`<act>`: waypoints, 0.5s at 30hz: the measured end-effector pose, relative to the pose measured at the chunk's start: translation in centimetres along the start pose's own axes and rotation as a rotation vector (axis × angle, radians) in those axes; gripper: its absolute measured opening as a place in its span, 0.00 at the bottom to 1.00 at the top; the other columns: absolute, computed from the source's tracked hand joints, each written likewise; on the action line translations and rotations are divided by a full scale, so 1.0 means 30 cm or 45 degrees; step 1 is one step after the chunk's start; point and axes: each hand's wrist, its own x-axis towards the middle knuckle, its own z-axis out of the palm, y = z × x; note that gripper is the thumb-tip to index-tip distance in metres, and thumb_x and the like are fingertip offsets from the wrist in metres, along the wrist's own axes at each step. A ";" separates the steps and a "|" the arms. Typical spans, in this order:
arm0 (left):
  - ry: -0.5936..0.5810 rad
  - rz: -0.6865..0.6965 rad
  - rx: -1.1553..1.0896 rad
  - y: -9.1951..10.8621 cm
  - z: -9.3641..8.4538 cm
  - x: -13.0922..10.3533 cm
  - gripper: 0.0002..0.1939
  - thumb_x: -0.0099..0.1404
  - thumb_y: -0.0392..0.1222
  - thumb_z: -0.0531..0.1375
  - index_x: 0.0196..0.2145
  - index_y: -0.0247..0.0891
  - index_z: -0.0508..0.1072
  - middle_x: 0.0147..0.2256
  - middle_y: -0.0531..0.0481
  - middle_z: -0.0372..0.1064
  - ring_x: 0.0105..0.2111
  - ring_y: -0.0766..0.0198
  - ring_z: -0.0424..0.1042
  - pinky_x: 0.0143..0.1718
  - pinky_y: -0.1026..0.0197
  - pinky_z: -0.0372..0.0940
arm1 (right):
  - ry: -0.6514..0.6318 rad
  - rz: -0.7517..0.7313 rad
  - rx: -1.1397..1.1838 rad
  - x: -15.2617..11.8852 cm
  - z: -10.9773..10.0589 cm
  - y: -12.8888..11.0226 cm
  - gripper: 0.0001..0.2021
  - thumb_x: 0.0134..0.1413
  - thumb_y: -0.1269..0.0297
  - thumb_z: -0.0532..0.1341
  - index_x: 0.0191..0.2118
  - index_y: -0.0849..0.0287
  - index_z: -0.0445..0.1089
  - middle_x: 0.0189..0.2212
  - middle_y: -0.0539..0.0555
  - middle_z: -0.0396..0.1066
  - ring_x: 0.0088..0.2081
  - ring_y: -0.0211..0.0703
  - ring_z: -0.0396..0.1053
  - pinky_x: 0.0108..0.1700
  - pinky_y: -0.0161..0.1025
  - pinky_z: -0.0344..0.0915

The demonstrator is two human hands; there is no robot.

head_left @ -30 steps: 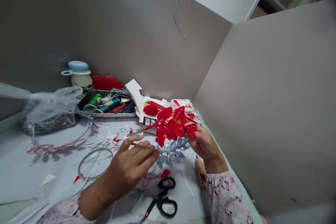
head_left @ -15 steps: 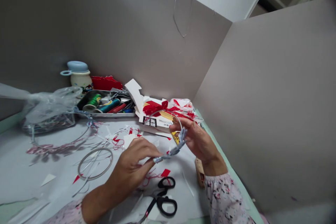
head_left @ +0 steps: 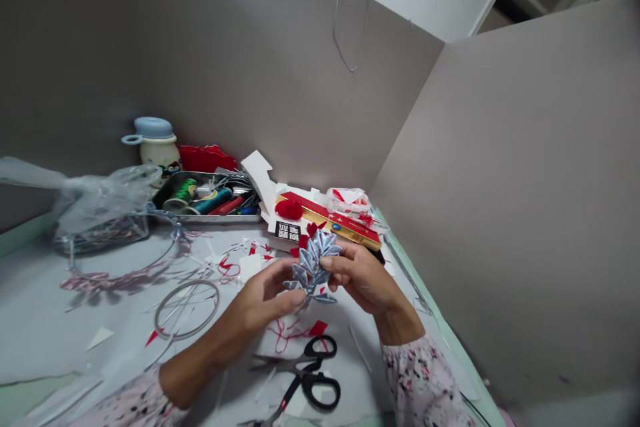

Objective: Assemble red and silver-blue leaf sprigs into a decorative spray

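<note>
Between both hands, above the table, is a leafy hair ornament (head_left: 313, 263) made of shiny silver-blue folded fabric leaves. Red petals (head_left: 304, 240) show just behind it; how they join it is partly hidden. My left hand (head_left: 270, 295) pinches the lower left leaves between thumb and fingers. Thumb and fingers of my right hand (head_left: 361, 275) are closed on the leaves at the upper right. Black-handled scissors (head_left: 304, 373) lie below the hands, near red thread (head_left: 285, 337) and a red scrap (head_left: 319, 328).
A wire ring (head_left: 159, 320) and a leaf-trimmed hoop (head_left: 115, 275) lie left. Behind stand a metal tray (head_left: 220, 219) with thread spools, a plastic bag (head_left: 107, 193), a lidded bottle (head_left: 159, 147) and a white box (head_left: 277, 243). Grey partitions (head_left: 280, 80) enclose the table.
The ornament has turned so its leaves face me and its bare wire arc no longer shows. My right hand has moved lower and left, its fingers closing on the leaves.
</note>
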 end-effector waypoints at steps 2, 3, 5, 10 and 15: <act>0.138 -0.013 -0.010 0.007 -0.008 0.007 0.21 0.59 0.49 0.65 0.47 0.39 0.71 0.45 0.44 0.74 0.46 0.52 0.72 0.47 0.54 0.65 | 0.000 0.017 -0.083 -0.001 0.007 0.003 0.07 0.49 0.64 0.68 0.34 0.61 0.72 0.29 0.50 0.70 0.27 0.34 0.65 0.27 0.31 0.62; 0.206 -0.033 0.011 0.008 -0.011 0.011 0.20 0.58 0.49 0.66 0.45 0.38 0.72 0.42 0.45 0.75 0.43 0.54 0.73 0.44 0.56 0.66 | -0.005 0.021 -0.143 -0.002 0.012 0.004 0.07 0.49 0.64 0.67 0.34 0.60 0.72 0.29 0.50 0.70 0.28 0.34 0.65 0.27 0.32 0.62; 0.290 -0.079 0.050 0.008 -0.015 0.017 0.18 0.55 0.48 0.68 0.41 0.38 0.72 0.36 0.48 0.75 0.37 0.57 0.74 0.39 0.58 0.66 | -0.026 0.027 -0.272 -0.005 0.026 0.004 0.07 0.50 0.63 0.67 0.34 0.60 0.72 0.30 0.50 0.70 0.29 0.35 0.66 0.29 0.33 0.64; 0.375 -0.102 0.066 0.006 -0.008 0.017 0.15 0.53 0.47 0.68 0.36 0.37 0.73 0.31 0.50 0.74 0.33 0.59 0.73 0.36 0.58 0.66 | -0.007 0.025 -0.421 -0.009 0.049 0.001 0.07 0.51 0.63 0.66 0.35 0.59 0.71 0.29 0.48 0.70 0.29 0.36 0.66 0.33 0.36 0.65; 0.483 -0.050 0.084 -0.002 0.008 0.004 0.13 0.54 0.48 0.68 0.33 0.38 0.73 0.31 0.51 0.74 0.31 0.61 0.73 0.35 0.59 0.66 | 0.018 -0.028 -0.421 -0.005 0.053 0.007 0.06 0.51 0.63 0.66 0.34 0.59 0.72 0.28 0.48 0.69 0.29 0.37 0.66 0.33 0.36 0.63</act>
